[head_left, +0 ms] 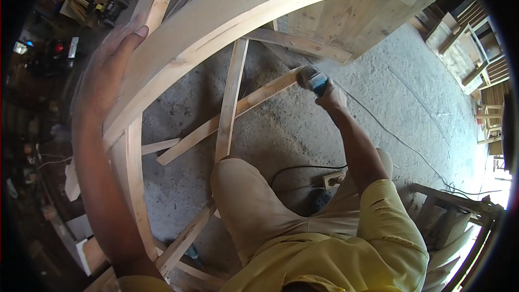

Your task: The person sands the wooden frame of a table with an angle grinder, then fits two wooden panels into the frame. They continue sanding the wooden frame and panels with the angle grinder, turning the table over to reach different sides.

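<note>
My left hand (111,67) grips a pale curved wooden beam (200,24) near its left end. The thumb lies over the edge and the fingers are mostly hidden behind it. At arm's length, my right hand (334,99) is closed around a blue power tool (318,82) that looks like an angle grinder. Its dark head is blurred and sits at the far end of a slanting wooden bar (243,105). Haze like dust hangs beside the tool. An upright wooden strut (232,94) crosses that bar below the curved beam.
A plank panel (330,19) stands behind the frame. A cable (397,138) runs across the concrete floor to the right. Near my knees is a socket block (333,179). Stacked wooden pieces (459,48) line the right side, and dark clutter (48,65) fills the left.
</note>
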Tool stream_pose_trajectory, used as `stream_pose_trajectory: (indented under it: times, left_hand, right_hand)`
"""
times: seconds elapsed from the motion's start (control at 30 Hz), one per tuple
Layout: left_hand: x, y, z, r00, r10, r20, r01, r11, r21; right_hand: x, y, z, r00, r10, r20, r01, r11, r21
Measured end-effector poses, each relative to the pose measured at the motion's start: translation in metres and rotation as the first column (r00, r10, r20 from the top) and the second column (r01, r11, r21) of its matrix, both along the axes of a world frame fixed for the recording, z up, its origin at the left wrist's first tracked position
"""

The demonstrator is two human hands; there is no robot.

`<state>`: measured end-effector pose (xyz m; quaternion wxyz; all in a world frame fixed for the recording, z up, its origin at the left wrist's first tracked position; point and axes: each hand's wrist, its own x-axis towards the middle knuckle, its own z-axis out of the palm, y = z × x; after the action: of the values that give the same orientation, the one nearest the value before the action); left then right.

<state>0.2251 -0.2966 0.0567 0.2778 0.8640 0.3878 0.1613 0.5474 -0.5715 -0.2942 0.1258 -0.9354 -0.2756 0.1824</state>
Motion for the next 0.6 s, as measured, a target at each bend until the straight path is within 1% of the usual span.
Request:
stream_pose_trajectory:
  times: [0.03,0.1,0.13,0.17,0.2,0.23,0.27,0.3,0.33,0.37,0.4,0.43,0.5,0.6]
  left_hand:
    - [0.0,-0.001,0.0,1.0,-0.003,0.0,0.003,1.0,-0.001]
    - [0.001,-0.003,0.002,1.0,-0.013,-0.009,0.013,1.0,0.012]
    - [0.001,-0.003,0.002,1.0,-0.013,-0.007,0.013,1.0,0.013]
    - [0.0,-0.001,0.001,1.0,-0.028,-0.004,0.028,0.999,0.021]
    - [-0.001,0.001,0.0,0.999,-0.039,-0.001,0.039,0.999,0.031]
    - [-0.002,0.001,-0.001,0.999,-0.035,0.0,0.035,0.999,0.033]
    - [-0.003,0.002,-0.002,0.999,-0.038,0.007,0.038,0.999,0.036]
    - [-0.002,0.002,-0.001,0.999,-0.043,0.014,0.042,0.998,0.039]
    - [-0.002,0.001,0.0,0.999,-0.042,0.016,0.041,0.998,0.041]
    - [-0.001,0.0,0.002,1.0,-0.004,-0.002,0.004,1.0,0.009]
    - [-0.001,-0.001,0.002,0.999,0.034,-0.023,-0.035,0.999,-0.023]
    - [-0.002,0.001,-0.001,0.999,0.039,-0.024,-0.04,0.999,-0.025]
    - [-0.004,0.008,-0.004,0.999,-0.025,0.023,0.025,0.999,0.021]
    - [-0.003,0.008,-0.004,1.0,-0.001,0.005,0.001,0.999,0.037]
  right_hand:
    - [0.0,-0.001,-0.001,1.0,-0.003,0.0,0.003,1.0,-0.001]
    - [-0.002,0.004,0.002,0.995,-0.099,0.009,0.099,0.995,-0.023]
    - [-0.011,0.011,-0.001,0.993,-0.112,-0.026,0.112,0.994,-0.006]
    - [-0.021,0.018,-0.008,0.997,-0.073,-0.035,0.072,0.997,-0.004]
    - [-0.03,0.025,-0.034,0.999,-0.005,-0.034,0.007,0.998,0.058]
    - [-0.052,0.037,-0.032,0.998,0.043,-0.045,-0.044,0.999,-0.022]
    - [-0.071,0.044,-0.033,0.988,0.136,-0.072,-0.135,0.991,0.016]
    - [-0.087,0.054,-0.027,0.98,0.17,-0.105,-0.175,0.983,-0.049]
    - [-0.096,0.059,-0.029,0.966,0.235,-0.11,-0.24,0.97,-0.035]
    - [-0.102,0.062,-0.026,0.947,0.3,-0.116,-0.305,0.952,-0.022]
    - [-0.101,0.061,-0.023,0.946,0.303,-0.117,-0.307,0.951,-0.024]
    - [-0.098,0.059,-0.018,0.951,0.28,-0.128,-0.285,0.958,-0.022]
    - [-0.082,0.059,-0.009,0.956,0.263,-0.127,-0.267,0.963,-0.015]
    - [-0.037,0.037,-0.003,0.991,0.106,-0.081,-0.112,0.991,-0.073]
